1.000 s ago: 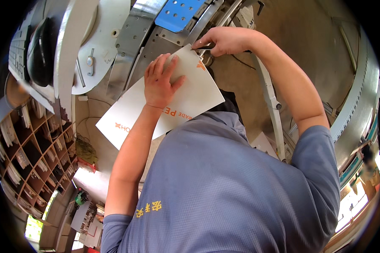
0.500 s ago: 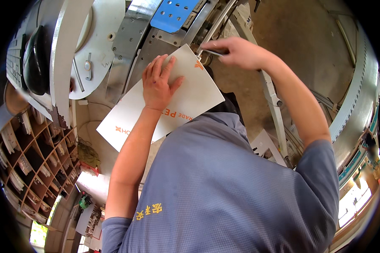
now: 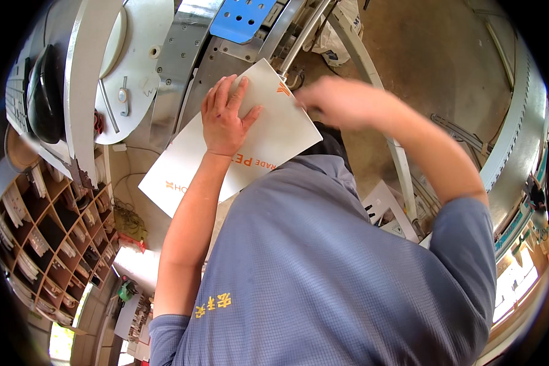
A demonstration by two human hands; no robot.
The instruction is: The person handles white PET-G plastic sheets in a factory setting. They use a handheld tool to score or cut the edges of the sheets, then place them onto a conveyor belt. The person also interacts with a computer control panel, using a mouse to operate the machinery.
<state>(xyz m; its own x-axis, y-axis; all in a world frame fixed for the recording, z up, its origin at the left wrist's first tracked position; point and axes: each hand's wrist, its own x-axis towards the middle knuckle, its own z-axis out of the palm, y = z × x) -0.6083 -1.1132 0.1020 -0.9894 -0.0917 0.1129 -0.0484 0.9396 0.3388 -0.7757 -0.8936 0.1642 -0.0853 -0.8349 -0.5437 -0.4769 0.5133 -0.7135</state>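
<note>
A white rectangular sheet (image 3: 268, 119) with orange print lies tilted across the near end of a metal machine bed. My left hand (image 3: 227, 116) rests flat on it, fingers spread and pointing away from me, holding nothing. At the sheet's right edge, my right hand (image 3: 335, 104) is smeared by motion. Its fingers are curled round something small and dark, too blurred to name.
Ahead is the machine's metal bed with a blue perforated plate (image 3: 241, 18). At left stand a white disc-shaped panel (image 3: 137, 73) and a brown compartment rack (image 3: 52, 244). A curved pale frame leg (image 3: 372, 70) rises at right, near a white bag (image 3: 341, 36).
My right hand has moved toward me along the sheet's right edge, away from the far corner. My left hand stays on the sheet.
</note>
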